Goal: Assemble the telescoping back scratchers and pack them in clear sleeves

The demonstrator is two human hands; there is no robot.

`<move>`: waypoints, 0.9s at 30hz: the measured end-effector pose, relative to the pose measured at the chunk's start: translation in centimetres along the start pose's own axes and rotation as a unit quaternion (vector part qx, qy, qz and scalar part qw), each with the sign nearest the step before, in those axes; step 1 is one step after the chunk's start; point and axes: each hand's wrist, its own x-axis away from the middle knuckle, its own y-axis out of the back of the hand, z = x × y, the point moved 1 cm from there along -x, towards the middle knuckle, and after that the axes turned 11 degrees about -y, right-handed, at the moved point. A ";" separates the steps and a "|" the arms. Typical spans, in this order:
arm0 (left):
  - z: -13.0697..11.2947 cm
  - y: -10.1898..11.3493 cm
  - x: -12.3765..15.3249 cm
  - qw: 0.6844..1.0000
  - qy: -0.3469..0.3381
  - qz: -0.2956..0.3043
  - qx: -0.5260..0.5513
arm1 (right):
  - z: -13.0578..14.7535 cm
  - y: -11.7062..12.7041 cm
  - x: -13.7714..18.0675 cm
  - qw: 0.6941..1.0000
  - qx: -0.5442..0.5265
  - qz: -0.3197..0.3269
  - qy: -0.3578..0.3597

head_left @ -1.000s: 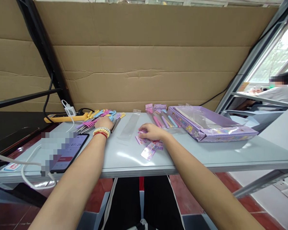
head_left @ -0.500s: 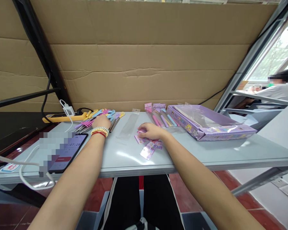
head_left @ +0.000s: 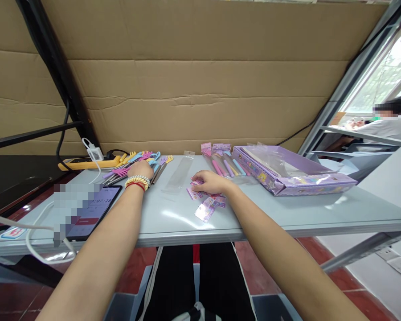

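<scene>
1. Left hand [head_left: 141, 169]: on my head feed it sits back-up over the near end of a heap of claw-headed sticks [head_left: 120, 172]. Fingers hidden; I cannot tell whether they are spread or closed on a stick. Beaded bracelets [head_left: 137, 180] and a red cord at the wrist.
2. Right hand [head_left: 210, 182]: loosely curled, low over a scatter of small purple cards [head_left: 205, 211]. I cannot tell if a card is pinched.
3. The sticks, with pink, blue, yellow and purple heads and metal shafts, fan out on both sides of the left hand. The cards overlap under and just nearer me than the right hand.
4. Between the hands, slightly beyond: a long clear sleeve [head_left: 179, 174], flat on the tabletop [head_left: 173, 218].
5. Beyond the right hand, a bit to its right: sticks in clear packs [head_left: 227, 168], printed headers pointing away.
6. Farther right of that hand: a purple box [head_left: 304, 187], clear plastic inside.
7. Left of the left hand, nearer me: a phone [head_left: 104, 200], screen lit.
8. Past the left hand, outward: a white plug [head_left: 96, 154] at a yellow power strip [head_left: 71, 166].
</scene>
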 end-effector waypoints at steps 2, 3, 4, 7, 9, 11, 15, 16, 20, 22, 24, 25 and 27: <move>-0.1 0.1 -0.2 1.000 -0.001 -0.001 0.014 | 0.0 0.0 0.0 1.000 0.001 0.001 -0.001; -0.1 0.1 -0.3 1.000 -0.003 -0.002 0.025 | 0.1 0.1 0.1 1.000 0.001 0.001 -0.002; -0.2 0.2 -0.4 0.999 -0.004 -0.005 0.040 | 0.1 0.1 0.1 1.000 0.002 0.001 -0.002; -0.3 0.3 -0.8 0.990 0.017 0.000 0.141 | 0.2 0.2 0.2 1.000 0.004 0.006 -0.007; -0.3 0.4 -0.9 0.965 0.046 0.033 0.256 | 0.3 0.3 0.3 1.000 0.006 0.007 -0.009; -0.3 0.5 -0.7 0.934 0.061 0.073 0.344 | 0.3 0.3 0.3 1.000 0.008 0.007 -0.007; -0.4 0.8 -0.3 0.885 0.052 0.143 0.440 | 0.3 0.3 0.2 1.000 0.007 0.010 -0.004; -0.4 0.9 -0.2 0.873 0.047 0.162 0.458 | 0.2 0.3 0.2 1.000 0.006 0.011 -0.005; -0.6 1.1 0.2 0.841 0.028 0.213 0.496 | 0.2 0.2 0.1 1.000 0.007 0.008 -0.008; -0.7 1.3 0.3 0.821 0.023 0.238 0.518 | 0.1 0.2 0.1 1.000 0.006 0.007 -0.006; -0.7 1.5 0.4 0.795 0.012 0.268 0.544 | 0.1 0.1 0.1 1.000 0.002 0.007 -0.005; -0.7 1.6 0.5 0.781 0.009 0.280 0.558 | 0.0 0.1 0.1 1.000 0.001 0.007 -0.006; -0.8 1.7 0.6 0.754 0.004 0.291 0.588 | 0.0 0.1 0.0 1.000 -0.002 0.006 -0.006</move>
